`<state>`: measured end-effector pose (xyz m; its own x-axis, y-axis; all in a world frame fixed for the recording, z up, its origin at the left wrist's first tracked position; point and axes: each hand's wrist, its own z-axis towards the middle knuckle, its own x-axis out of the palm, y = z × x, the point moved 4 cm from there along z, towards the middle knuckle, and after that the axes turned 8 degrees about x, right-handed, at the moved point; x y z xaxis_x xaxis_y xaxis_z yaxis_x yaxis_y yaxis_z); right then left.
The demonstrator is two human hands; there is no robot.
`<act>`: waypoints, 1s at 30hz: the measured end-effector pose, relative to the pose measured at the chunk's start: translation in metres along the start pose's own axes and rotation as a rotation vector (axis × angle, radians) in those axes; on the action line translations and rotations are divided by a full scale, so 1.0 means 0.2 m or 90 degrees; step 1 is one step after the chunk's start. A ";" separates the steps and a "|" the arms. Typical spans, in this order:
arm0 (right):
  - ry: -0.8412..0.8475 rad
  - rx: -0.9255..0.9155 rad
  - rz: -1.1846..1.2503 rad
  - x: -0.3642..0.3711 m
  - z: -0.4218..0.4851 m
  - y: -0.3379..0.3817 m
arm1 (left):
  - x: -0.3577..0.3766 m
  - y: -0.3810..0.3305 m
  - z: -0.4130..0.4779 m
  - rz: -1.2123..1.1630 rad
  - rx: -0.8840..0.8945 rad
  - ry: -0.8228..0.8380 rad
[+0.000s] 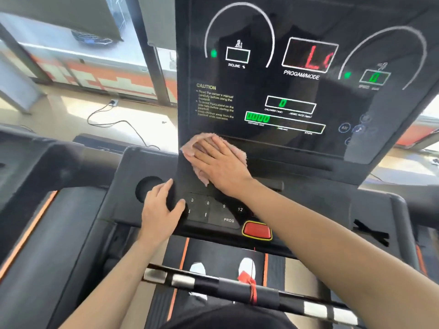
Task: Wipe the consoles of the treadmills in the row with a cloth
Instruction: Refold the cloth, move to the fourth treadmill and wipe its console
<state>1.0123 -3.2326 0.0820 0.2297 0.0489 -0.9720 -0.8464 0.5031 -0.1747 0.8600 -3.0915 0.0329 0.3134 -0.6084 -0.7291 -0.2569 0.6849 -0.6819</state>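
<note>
A black treadmill console [280,96] fills the upper middle, its display lit with green and red digits. A pink cloth [190,150] lies on the console's lower left part, just under the display. My right hand [218,162] presses flat on the cloth with straight fingers. Lower down, my left hand [161,207] rests on the left end of the button panel [221,212], fingers loosely spread on the console's side edge and thumb near the number keys.
A red stop button [257,230] sits at the panel's front edge. A round cup holder [147,189] lies left of my left hand. A handlebar [249,290] with a red cord crosses below. A cable [114,119] trails on the floor at the left.
</note>
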 end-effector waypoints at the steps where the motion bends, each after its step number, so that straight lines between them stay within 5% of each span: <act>1: 0.004 -0.010 0.019 0.00 0.03 0.04 | -0.02 0.01 0.00 -0.017 0.012 -0.007; 6: 0.013 -0.062 0.310 0.00 0.11 0.20 | -0.10 0.02 0.03 -0.033 0.107 -0.135; 9: -0.069 0.085 0.515 -0.06 0.01 0.17 | -0.13 -0.06 0.05 0.009 0.270 -0.178; 14: -0.215 0.440 0.544 -0.04 -0.38 -0.02 | 0.06 -0.17 0.23 0.166 0.599 0.114; 19: -0.218 0.728 0.313 -0.01 -0.86 -0.21 | 0.17 -0.09 0.35 0.317 0.625 0.274; 23: -0.058 0.901 0.240 0.06 -1.18 -0.27 | 0.24 -0.13 0.28 0.316 0.562 0.321; 30: 0.040 0.854 0.229 0.07 -1.27 -0.33 | 0.45 -0.35 0.17 0.287 0.513 0.361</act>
<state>0.9483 -3.4845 0.0402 0.0483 0.3306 -0.9425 0.2570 0.9077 0.3316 0.9367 -3.1809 0.0164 -0.1813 -0.1896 -0.9650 0.4984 0.8282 -0.2563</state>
